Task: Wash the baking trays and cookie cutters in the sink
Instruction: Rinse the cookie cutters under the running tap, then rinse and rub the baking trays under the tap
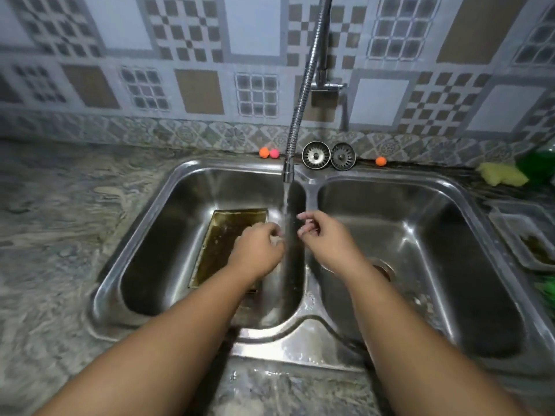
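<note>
Steel sink (306, 349) with two basins sits under a tap (287, 172) that runs a full stream of water down close beside the divider. Left of the tap, flat on the floor of the left basin, lies a baking tray (222, 235), its bottom brown and streaked, so it looks unwashed. The left hand (258, 250) hovers above the tray just left of the tap's stream. Its fingers curl under, away from the camera, and I cannot tell whether they hold anything. The right hand (324, 238) hangs just right of the stream, fingers loosely bent, thumb and forefinger apart, grasping nothing. Well right of the tap, on the counter, a second tray (507, 235) holds dark residue, and a yellow sponge (501, 174) lies farther back beside a green bottle (537, 163). Just right of the tap's spout, two strainers (315, 155) stand against the wall. No cookie cutters show anywhere. By my reading the job is near its start: the water is on and the hands are at the stream, perhaps being wetted, while both trays, the cutters and all the scrubbing remain.
</note>
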